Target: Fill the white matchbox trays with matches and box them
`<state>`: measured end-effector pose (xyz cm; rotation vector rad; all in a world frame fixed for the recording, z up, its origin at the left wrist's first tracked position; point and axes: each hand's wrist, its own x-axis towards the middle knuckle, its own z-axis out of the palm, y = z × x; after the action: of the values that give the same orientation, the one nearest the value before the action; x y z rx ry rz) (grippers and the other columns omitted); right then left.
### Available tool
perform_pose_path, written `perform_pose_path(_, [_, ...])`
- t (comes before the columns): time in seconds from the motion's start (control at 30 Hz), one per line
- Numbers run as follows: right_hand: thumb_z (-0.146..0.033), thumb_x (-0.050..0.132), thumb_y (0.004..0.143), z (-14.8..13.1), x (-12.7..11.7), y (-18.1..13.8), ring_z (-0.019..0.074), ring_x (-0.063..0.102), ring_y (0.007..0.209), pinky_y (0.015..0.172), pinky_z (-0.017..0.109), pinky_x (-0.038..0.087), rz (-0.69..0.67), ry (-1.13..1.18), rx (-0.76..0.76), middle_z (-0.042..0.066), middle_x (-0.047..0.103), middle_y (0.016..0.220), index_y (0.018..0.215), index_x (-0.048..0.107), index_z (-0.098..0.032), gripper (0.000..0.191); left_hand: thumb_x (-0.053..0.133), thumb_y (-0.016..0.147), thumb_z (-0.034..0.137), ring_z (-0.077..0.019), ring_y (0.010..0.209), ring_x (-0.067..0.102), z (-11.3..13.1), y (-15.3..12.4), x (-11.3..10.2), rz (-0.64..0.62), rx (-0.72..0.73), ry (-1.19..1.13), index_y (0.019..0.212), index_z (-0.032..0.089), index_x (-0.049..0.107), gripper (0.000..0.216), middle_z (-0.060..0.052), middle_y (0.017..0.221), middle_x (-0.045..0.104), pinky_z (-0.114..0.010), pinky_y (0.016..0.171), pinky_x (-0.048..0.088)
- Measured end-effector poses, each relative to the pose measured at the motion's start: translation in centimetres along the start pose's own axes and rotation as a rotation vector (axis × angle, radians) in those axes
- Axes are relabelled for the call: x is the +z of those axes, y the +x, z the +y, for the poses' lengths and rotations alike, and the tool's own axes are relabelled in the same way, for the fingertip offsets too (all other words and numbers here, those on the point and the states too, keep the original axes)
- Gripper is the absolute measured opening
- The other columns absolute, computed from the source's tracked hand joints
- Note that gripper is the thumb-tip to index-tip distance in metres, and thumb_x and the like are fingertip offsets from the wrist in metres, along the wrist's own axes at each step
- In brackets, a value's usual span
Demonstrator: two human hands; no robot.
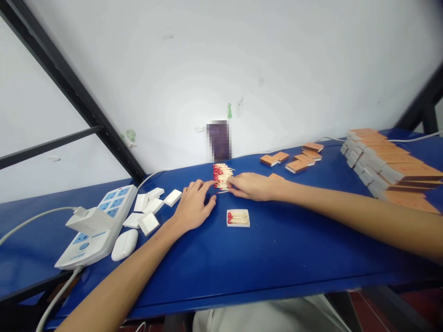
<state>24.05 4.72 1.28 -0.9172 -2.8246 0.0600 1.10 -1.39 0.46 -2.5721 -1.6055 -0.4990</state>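
A pile of red-tipped matches (224, 175) lies on the blue table near the wall, most heads pointing left. My right hand (247, 185) is at the pile's right side, its thumb and fingers pinched on the pale ends of matches; exactly how many is hidden. On the left, my left hand (194, 203) rests open with fingers apart, its index fingertip by the match heads and its thumb on the table. Closer to me than the pile sits a small white matchbox tray (243, 225) holding a layer of matches, heads to the left.
White empty trays (149, 223) lie scattered left of my left hand, near a white earbud case (125, 245) and a power strip (119, 216) with a plugged-in charger (90, 222). Several orange matchbox sleeves (296, 166) lie at the back right. Stacked matchboxes (391, 161) stand far right.
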Motion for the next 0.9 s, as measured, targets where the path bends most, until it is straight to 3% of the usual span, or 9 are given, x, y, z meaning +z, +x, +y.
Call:
perform_pose_path(0.13, [-0.031,0.045,0.096,0.1,0.7,0.1,0.0139,0.054,0.066,0.06,0.025,0.031,0.088,0.163,-0.006,0.006,0.065,0.08,0.098,0.061,-0.016,0.022,0.042,0.096,0.036,-0.0257,0.102,0.051,-0.1,0.0,0.1,0.0,0.003,-0.004,0.131,0.026,0.052,0.038,-0.007,0.111,0.055,-0.043,0.087,0.042])
perform_pose_path(0.3, [-0.027,0.054,0.09,-0.2,1.4,0.2,0.0104,0.049,0.059,0.059,0.023,0.03,0.3,0.345,0.11,0.0,0.06,0.066,0.1,0.071,-0.017,0.022,0.043,0.095,0.036,-0.0243,0.098,0.051,-0.3,0.0,0.3,-0.014,0.03,-0.037,0.125,0.026,0.058,0.034,-0.006,0.108,0.057,-0.043,0.087,0.042])
perform_pose_path(0.43, [-0.025,0.06,0.082,-1.1,1.5,-0.1,0.0088,0.044,0.054,0.057,0.023,0.029,0.407,0.394,0.186,-0.003,0.053,0.058,0.089,0.074,-0.016,0.017,0.043,0.095,0.035,-0.0238,0.098,0.052,-0.2,0.0,0.3,-0.016,0.048,-0.059,0.121,0.025,0.06,0.033,-0.006,0.107,0.058,-0.043,0.088,0.042])
perform_pose_path(0.67, [-0.017,0.054,0.079,-1.1,1.7,0.0,0.0085,0.043,0.055,0.057,0.023,0.029,0.34,0.379,0.196,-0.003,0.053,0.058,0.076,0.07,-0.015,0.016,0.041,0.096,0.036,-0.024,0.097,0.053,-0.2,0.1,0.2,-0.023,0.009,-0.042,0.117,0.023,0.063,0.033,-0.007,0.107,0.059,-0.042,0.087,0.044])
perform_pose_path(0.9, [-0.016,0.051,0.081,-1.3,1.4,-0.2,0.0091,0.042,0.057,0.058,0.023,0.029,0.262,0.341,0.083,-0.002,0.053,0.061,0.075,0.068,-0.015,0.018,0.042,0.095,0.037,-0.0248,0.098,0.049,-0.6,0.1,0.3,-0.018,0.02,-0.001,0.128,0.025,0.057,0.038,-0.008,0.109,0.055,-0.044,0.089,0.043])
